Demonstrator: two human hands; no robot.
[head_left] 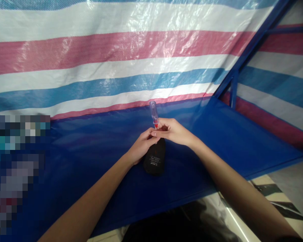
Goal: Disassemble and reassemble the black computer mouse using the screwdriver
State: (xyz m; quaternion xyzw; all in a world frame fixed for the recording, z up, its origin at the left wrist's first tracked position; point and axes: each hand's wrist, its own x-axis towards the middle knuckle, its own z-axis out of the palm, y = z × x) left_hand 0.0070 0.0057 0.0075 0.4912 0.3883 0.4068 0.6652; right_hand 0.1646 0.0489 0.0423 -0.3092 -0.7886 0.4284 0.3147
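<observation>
Screwdriver (154, 111) near-upright, handle up, tip hidden | right hand (172, 131) pinches it low | left hand (141, 145) against black device (154, 161), lengthwise fore-and-aft; grip: can't tell

A screwdriver (154, 112) with a clear, faintly purple handle and a red collar is held almost upright, its top tipped slightly to the left. Its shaft is mostly hidden by the fingers (161, 134), and whether its tip is touching anything cannot be seen. Just nearer, a black device (155, 163) with rounded ends is seen over the blue bench (91, 144), its length running near to far. Its far end is covered; small pale print and a red mark are shown on its upward face.
</observation>
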